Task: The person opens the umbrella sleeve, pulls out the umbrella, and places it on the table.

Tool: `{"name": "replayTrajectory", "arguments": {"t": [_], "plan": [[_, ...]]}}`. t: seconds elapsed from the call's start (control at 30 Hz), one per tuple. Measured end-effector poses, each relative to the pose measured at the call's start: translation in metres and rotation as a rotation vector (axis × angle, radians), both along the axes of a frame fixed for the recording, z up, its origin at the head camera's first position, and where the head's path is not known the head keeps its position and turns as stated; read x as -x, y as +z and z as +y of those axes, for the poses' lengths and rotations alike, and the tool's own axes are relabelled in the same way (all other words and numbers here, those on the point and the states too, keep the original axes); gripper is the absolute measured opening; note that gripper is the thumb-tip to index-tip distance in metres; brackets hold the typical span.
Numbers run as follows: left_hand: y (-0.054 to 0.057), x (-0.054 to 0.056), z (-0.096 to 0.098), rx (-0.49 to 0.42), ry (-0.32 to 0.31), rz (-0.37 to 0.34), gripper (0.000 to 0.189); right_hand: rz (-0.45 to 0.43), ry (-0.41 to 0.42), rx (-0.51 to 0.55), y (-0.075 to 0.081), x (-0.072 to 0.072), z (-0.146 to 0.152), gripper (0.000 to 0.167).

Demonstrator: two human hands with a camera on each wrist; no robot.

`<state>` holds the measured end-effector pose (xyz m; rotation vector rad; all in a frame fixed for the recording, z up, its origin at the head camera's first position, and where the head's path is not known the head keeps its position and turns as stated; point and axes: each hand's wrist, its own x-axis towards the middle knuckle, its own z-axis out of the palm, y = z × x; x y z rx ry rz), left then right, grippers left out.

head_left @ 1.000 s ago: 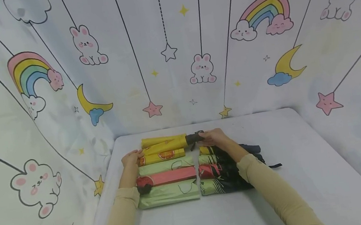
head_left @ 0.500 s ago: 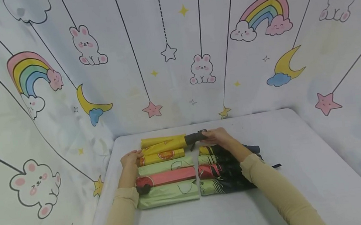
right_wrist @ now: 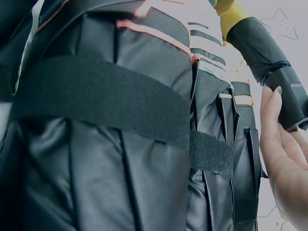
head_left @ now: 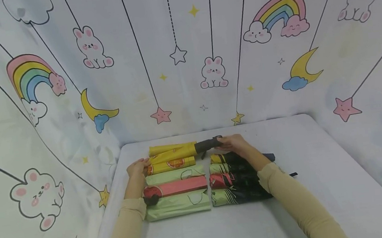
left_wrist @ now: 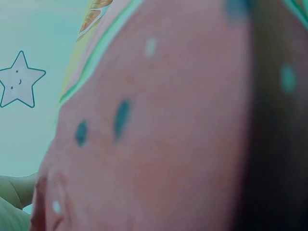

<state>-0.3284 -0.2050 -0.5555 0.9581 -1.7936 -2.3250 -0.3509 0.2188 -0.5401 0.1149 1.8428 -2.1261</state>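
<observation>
My left hand (head_left: 137,167) pinches the left end of a yellow fruit-print umbrella sleeve (head_left: 175,152). A folded black umbrella (head_left: 206,145) sticks out of the sleeve's right end. My right hand (head_left: 236,145) grips the umbrella by its handle end; in the right wrist view the fingers lie against the black handle (right_wrist: 288,96). Sleeve and umbrella are tilted, the right end higher. Behind them lies another yellow sleeve (head_left: 155,150), and in front one with orange slices (head_left: 175,164). The left wrist view is mostly filled by a pink watermelon-print sleeve (left_wrist: 144,144); the left fingers are hidden there.
Green sleeves (head_left: 178,207) and a red sleeve (head_left: 184,186) lie in a column on the white table (head_left: 197,236). To their right lie several folded dark umbrellas (head_left: 245,196), partly under my right arm. A printed cloth (head_left: 188,95) hangs behind.
My right hand has moved a little to the right with the umbrella, and more of its black length shows outside the yellow sleeve. The left hand has hardly moved.
</observation>
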Motion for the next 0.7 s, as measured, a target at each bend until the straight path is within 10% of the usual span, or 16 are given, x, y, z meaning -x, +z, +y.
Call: {"name": "replayTrajectory", "arguments": {"t": [0.7], "plan": [[0.001,-0.005,-0.002,-0.005,0.006,0.02,0.053,-0.021,-0.04,0.094,0.007,-0.004,0.02,0.069]]}}
